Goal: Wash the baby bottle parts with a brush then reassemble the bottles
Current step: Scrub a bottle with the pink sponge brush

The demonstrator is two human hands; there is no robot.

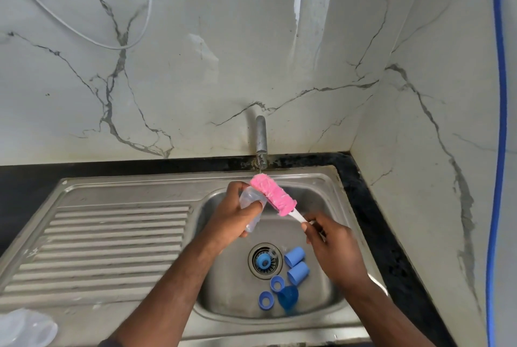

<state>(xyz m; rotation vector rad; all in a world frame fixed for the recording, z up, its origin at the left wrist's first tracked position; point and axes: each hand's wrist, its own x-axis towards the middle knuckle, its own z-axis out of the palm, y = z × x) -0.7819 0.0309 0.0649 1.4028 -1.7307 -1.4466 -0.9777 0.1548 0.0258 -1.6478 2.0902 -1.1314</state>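
- Over the basin of the steel sink (131, 187), below the tap (261, 135), the left hand (232, 219) has its fingers curled round a clear baby bottle (247, 196).
- The right hand (331, 248) pinches the white handle of a pink brush (272, 196), whose head lies against the bottle's upper end.
- On the basin floor lie two light-blue caps (294, 256), two blue rings (277, 283) and a dark-blue cone-shaped piece (288, 295); another blue part (263, 260) sits on the drain.
- A clear plastic piece (25, 327) rests on the drainboard, near left.

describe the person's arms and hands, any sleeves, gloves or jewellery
The left hand and right hand wear no gloves, and no rings, watch or bracelet show. Both forearms are bare. A dark edge, perhaps a sleeve, shows by the left elbow.
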